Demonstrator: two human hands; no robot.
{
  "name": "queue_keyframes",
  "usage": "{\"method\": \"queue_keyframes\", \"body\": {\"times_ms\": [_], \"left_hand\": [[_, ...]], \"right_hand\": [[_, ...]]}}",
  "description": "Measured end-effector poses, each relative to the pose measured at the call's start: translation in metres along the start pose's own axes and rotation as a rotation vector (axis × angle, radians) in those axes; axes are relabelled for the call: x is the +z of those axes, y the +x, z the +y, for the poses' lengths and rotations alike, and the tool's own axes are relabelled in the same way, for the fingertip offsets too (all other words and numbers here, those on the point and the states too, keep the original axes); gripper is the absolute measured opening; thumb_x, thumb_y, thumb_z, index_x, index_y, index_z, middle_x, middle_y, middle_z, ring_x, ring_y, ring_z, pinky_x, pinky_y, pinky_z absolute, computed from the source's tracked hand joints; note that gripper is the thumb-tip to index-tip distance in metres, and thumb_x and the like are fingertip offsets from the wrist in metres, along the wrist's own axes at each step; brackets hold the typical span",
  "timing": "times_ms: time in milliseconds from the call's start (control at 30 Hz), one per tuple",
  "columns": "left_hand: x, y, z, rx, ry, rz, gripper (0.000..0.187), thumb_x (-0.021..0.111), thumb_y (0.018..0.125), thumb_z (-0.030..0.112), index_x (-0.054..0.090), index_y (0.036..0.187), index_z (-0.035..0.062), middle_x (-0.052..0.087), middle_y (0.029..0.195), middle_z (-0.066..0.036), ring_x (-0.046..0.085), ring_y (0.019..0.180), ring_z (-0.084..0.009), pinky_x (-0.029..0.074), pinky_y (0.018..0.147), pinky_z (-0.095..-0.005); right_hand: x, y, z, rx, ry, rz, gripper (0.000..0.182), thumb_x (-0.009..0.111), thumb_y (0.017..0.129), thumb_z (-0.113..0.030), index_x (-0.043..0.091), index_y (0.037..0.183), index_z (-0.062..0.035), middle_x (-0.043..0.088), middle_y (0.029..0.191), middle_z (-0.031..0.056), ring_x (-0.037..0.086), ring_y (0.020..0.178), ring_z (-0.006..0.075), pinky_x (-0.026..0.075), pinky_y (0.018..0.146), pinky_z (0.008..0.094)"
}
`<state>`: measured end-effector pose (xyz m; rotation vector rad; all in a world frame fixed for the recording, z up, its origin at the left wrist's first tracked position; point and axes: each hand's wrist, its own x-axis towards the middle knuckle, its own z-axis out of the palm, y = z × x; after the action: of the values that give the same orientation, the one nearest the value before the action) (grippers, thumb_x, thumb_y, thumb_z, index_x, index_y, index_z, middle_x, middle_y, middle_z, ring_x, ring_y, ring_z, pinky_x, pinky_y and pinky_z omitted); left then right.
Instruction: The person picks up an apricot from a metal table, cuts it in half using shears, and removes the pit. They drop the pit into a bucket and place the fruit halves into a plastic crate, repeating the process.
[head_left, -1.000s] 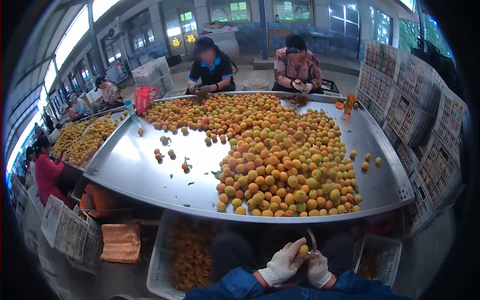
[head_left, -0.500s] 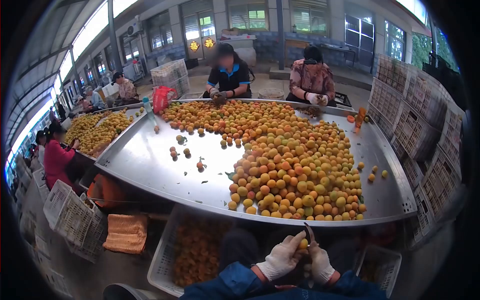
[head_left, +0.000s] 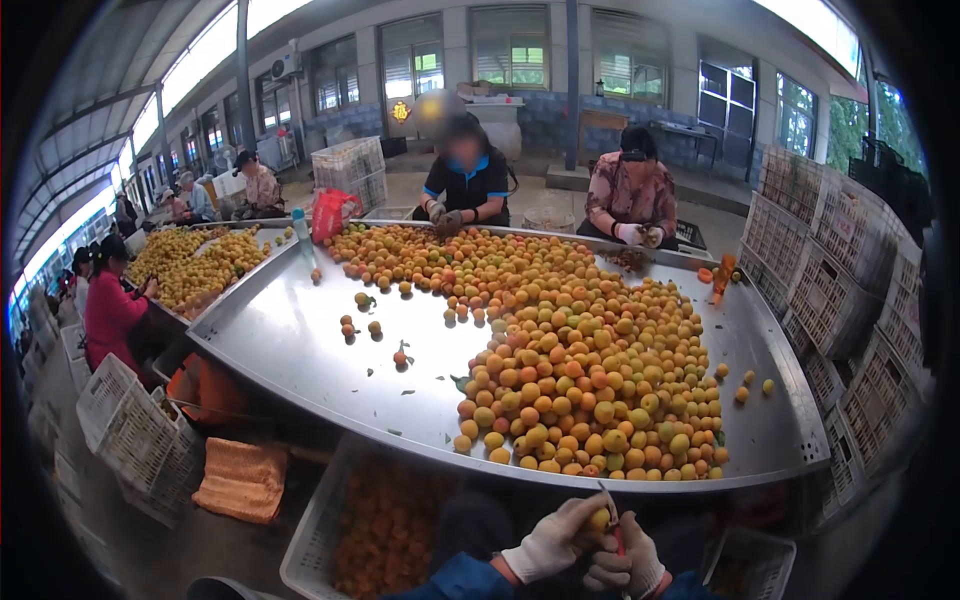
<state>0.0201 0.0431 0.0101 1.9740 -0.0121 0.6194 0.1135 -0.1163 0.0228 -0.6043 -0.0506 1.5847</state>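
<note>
Both of my hands wear white gloves and meet just below the near edge of a metal table point(head_left: 330, 385). My left hand point(head_left: 560, 538) is closed on a yellow fruit point(head_left: 599, 519). Closed around a small knife point(head_left: 612, 505) with a reddish handle, my right hand point(head_left: 630, 560) holds the blade against the fruit. A large heap of yellow-orange fruit point(head_left: 590, 380) covers the table's middle and right, with its nearest pieces just beyond my hands.
A crate of fruit pieces point(head_left: 310, 545) stands below left, another crate point(head_left: 760, 560) below right. Two people sit across the table. Stacked crates point(head_left: 830, 240) rise at the right. A bottle point(head_left: 302, 238) and red bag point(head_left: 332, 213) lie at the far left.
The view has tilted up slightly, so the table and my hands appear lower. The knife blade now stands closer to upright beside the fruit, and its reddish handle shows.
</note>
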Motion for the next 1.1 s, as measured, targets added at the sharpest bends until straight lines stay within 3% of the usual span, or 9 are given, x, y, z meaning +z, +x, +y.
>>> {"method": "queue_keyframes", "body": {"times_ms": [67, 100, 133, 167, 200, 267, 333, 567, 1100], "left_hand": [[0.003, 0.0, -0.009, -0.081, -0.257, 0.156, 0.047, 0.062, 0.09, 0.003, 0.047, 0.135, 0.0015, 0.056, 0.128, -0.013, 0.055, 0.117, -0.0207, 0.046, 0.098, -0.0327], [0.006, -0.006, -0.014, -0.275, -0.515, 0.206, 0.046, 0.061, 0.091, 0.005, 0.047, 0.135, 0.0021, 0.056, 0.127, -0.01, 0.055, 0.116, -0.0191, 0.046, 0.098, -0.0318], [0.005, -0.005, -0.011, -0.284, -0.713, 0.298, 0.043, 0.058, 0.093, 0.008, 0.047, 0.134, 0.0015, 0.057, 0.124, -0.009, 0.056, 0.113, -0.0191, 0.046, 0.097, -0.0312], [-0.006, -0.002, -0.005, -0.306, -0.749, 0.241, 0.042, 0.055, 0.096, 0.014, 0.045, 0.135, 0.0015, 0.058, 0.122, -0.011, 0.058, 0.111, -0.0187, 0.047, 0.096, -0.0316], [-0.008, 0.001, -0.005, -0.283, -0.845, 0.261, 0.044, 0.052, 0.098, 0.015, 0.04, 0.138, 0.0018, 0.06, 0.118, -0.013, 0.06, 0.109, -0.0214, 0.048, 0.097, -0.0337], [-0.021, 0.004, 0.017, -0.341, -1.107, 0.203, 0.05, 0.054, 0.098, 0.02, 0.034, 0.141, 0.0028, 0.06, 0.116, -0.014, 0.061, 0.11, -0.0244, 0.049, 0.097, -0.038], [-0.02, -0.002, 0.014, -0.316, -1.21, 0.208, 0.054, 0.055, 0.098, 0.024, 0.031, 0.143, 0.0045, 0.058, 0.12, -0.016, 0.059, 0.113, -0.0274, 0.049, 0.098, -0.0417], [-0.012, -0.008, 0.019, -0.332, -1.303, 0.188, 0.05, 0.051, 0.1, 0.02, 0.03, 0.143, 0.006, 0.05, 0.13, -0.018, 0.054, 0.12, -0.0308, 0.045, 0.104, -0.0418], [0.004, -0.007, 0.033, -0.272, -1.094, 0.162, 0.054, 0.054, 0.098, 0.031, 0.033, 0.14, 0.0037, 0.055, 0.124, -0.02, 0.055, 0.12, -0.0298, 0.043, 0.105, -0.041]], "right_hand": [[0.008, 0.008, -0.001, -0.045, 0.062, -0.389, 0.056, 0.034, 0.094, -0.066, 0.053, 0.091, -0.0134, 0.039, 0.053, -0.0034, 0.034, 0.039, 0.0125, 0.033, 0.047, 0.0315], [0.023, 0.002, 0.001, -0.121, 0.083, -0.191, 0.051, 0.036, 0.1, -0.054, 0.054, 0.083, -0.0094, 0.048, 0.052, 0.0019, 0.046, 0.04, 0.0123, 0.038, 0.041, 0.0261], [0.029, 0.002, -0.001, -0.233, -0.21, 0.068, 0.053, 0.036, 0.099, -0.057, 0.052, 0.081, -0.01, 0.046, 0.051, 0.0015, 0.045, 0.039, 0.0124, 0.036, 0.039, 0.0259], [0.035, 0.0, -0.007, -0.321, -0.69, 0.295, 0.044, 0.039, 0.101, -0.048, 0.051, 0.081, -0.0099, 0.046, 0.052, 0.0011, 0.043, 0.038, 0.0125, 0.04, 0.044, 0.0276], [0.036, 0.006, -0.007, -0.4, -0.787, 0.402, 0.033, 0.045, 0.101, -0.035, 0.05, 0.083, -0.008, 0.049, 0.055, 0.0029, 0.046, 0.043, 0.0128, 0.042, 0.05, 0.0272], [0.029, 0.012, -0.005, -0.667, -1.256, 0.422, 0.022, 0.051, 0.099, -0.023, 0.05, 0.086, -0.0057, 0.052, 0.059, 0.0045, 0.051, 0.051, 0.0128, 0.042, 0.052, 0.0274], [0.018, 0.007, 0.005, -0.604, -1.218, 0.466, 0.019, 0.055, 0.097, -0.021, 0.051, 0.088, -0.0046, 0.055, 0.062, 0.0063, 0.054, 0.059, 0.012, 0.043, 0.055, 0.0292], [0.023, -0.012, 0.015, -0.559, -1.495, 0.538, 0.026, 0.062, 0.093, -0.03, 0.051, 0.091, -0.0064, 0.058, 0.062, 0.0137, 0.062, 0.06, 0.034, 0.046, 0.055, 0.0374], [0.005, -0.012, 0.021, -0.614, -1.642, 0.524, 0.02, 0.062, 0.089, -0.021, 0.054, 0.096, -0.0045, 0.061, 0.067, 0.0177, 0.062, 0.063, 0.0396, 0.047, 0.053, 0.0414]]}}
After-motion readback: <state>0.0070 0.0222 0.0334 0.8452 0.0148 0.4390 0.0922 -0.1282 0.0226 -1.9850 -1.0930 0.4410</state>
